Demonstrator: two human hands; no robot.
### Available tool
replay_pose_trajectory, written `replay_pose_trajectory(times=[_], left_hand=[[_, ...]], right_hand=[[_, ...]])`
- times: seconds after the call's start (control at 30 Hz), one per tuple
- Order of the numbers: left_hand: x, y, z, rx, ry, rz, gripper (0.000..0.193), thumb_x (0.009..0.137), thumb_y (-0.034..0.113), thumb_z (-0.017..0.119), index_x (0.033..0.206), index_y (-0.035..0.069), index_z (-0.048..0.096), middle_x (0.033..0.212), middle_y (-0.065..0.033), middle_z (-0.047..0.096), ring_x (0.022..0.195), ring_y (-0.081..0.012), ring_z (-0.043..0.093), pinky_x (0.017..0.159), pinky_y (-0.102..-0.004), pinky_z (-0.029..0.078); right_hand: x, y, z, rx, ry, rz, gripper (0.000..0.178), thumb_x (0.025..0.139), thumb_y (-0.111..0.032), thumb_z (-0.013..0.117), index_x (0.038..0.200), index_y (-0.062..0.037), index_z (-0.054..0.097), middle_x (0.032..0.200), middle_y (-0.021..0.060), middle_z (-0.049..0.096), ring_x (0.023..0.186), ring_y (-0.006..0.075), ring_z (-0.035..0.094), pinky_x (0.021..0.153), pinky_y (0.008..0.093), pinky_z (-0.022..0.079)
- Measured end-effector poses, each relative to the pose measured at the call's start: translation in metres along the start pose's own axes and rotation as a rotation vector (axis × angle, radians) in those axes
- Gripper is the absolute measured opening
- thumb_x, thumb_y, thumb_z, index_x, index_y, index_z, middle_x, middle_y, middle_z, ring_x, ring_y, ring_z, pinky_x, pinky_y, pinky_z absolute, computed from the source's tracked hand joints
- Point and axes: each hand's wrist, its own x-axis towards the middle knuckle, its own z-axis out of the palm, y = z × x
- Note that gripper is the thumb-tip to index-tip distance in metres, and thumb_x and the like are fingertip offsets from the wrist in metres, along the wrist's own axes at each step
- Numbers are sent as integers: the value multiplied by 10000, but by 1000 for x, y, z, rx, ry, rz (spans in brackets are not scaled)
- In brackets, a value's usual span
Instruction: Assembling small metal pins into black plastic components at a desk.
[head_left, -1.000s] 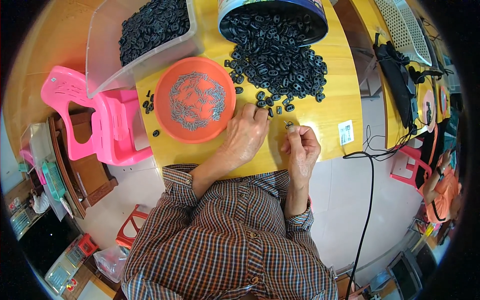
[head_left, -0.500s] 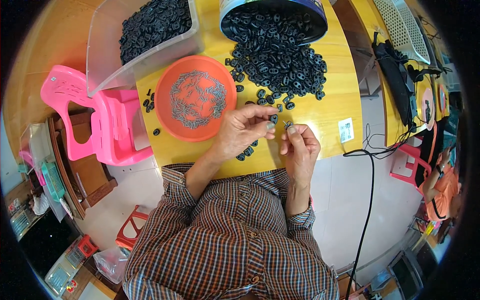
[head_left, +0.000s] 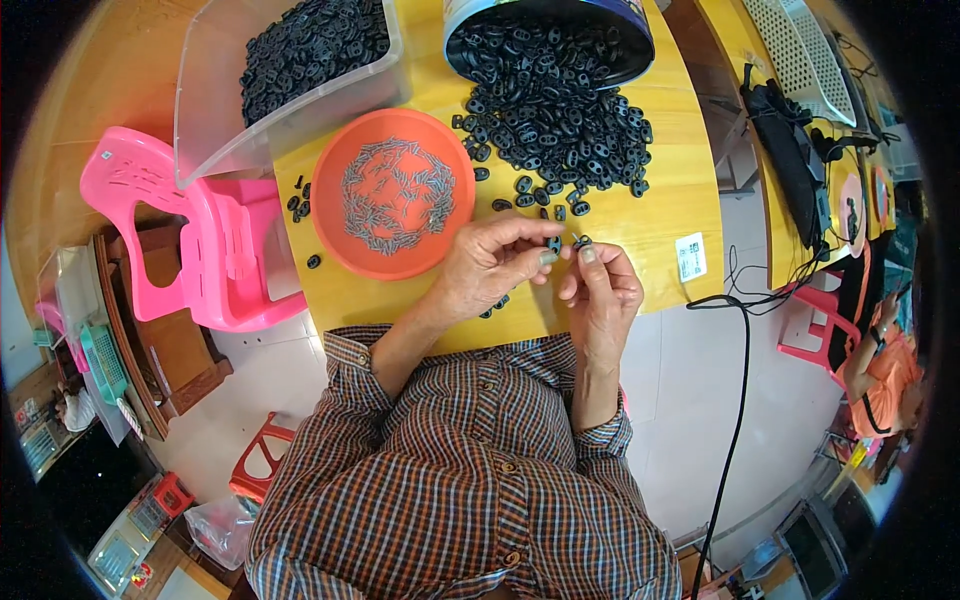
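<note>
My left hand (head_left: pixel 490 265) pinches a small black oval two-hole plastic piece (head_left: pixel 553 244) between thumb and fingertips. Just to its right, my right hand (head_left: pixel 604 290) is closed on another black piece (head_left: pixel 584 241), from which a thin metal screw seems to stick up. The two pieces are close together but look apart. Left of my left hand sits an orange round tray (head_left: pixel 330 225) with many grey metal screws (head_left: pixel 425 215). Beyond my hands lies a heap of black pieces (head_left: pixel 570 140), spilling from a tipped round tin (head_left: pixel 640 40). A few more pieces (head_left: pixel 497 306) lie partly hidden under my left hand.
A clear plastic bin (head_left: pixel 290 125) of black pieces stands at the far left of the yellow table (head_left: pixel 665 215). A pink chair (head_left: pixel 205 235) is left of it. On the right, a black cable (head_left: pixel 742 400) hangs over the edge near a white label (head_left: pixel 691 258). A person in orange (head_left: pixel 885 375) is at far right.
Both hands stay almost in place. The piece in my left hand has tilted and moved slightly right and down, and the piece in my right hand has moved slightly right and up.
</note>
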Motion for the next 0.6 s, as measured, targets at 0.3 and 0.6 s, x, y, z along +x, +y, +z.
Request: replay_pose_trajectory(times=[0.3, 0.6], left_hand=[[5, -4, 4, 519, 144, 438, 235, 748, 10, 714, 979, 4, 668, 803, -77, 641, 647, -138, 607, 561, -247, 485], [2, 2, 9, 634, 150, 437, 258, 728, 24, 726, 982, 30, 681, 792, -86, 640, 658, -169, 601, 555, -273, 484]], right_hand=[[1, 0, 1, 60, 1, 68, 138, 916, -123, 564, 895, 9, 595, 806, 75, 663, 481, 50, 494, 432, 171, 375], [5, 5, -2, 274, 13, 196, 142, 899, -123, 583, 896, 18, 602, 769, 72, 654, 471, 40, 459, 410, 162, 336]])
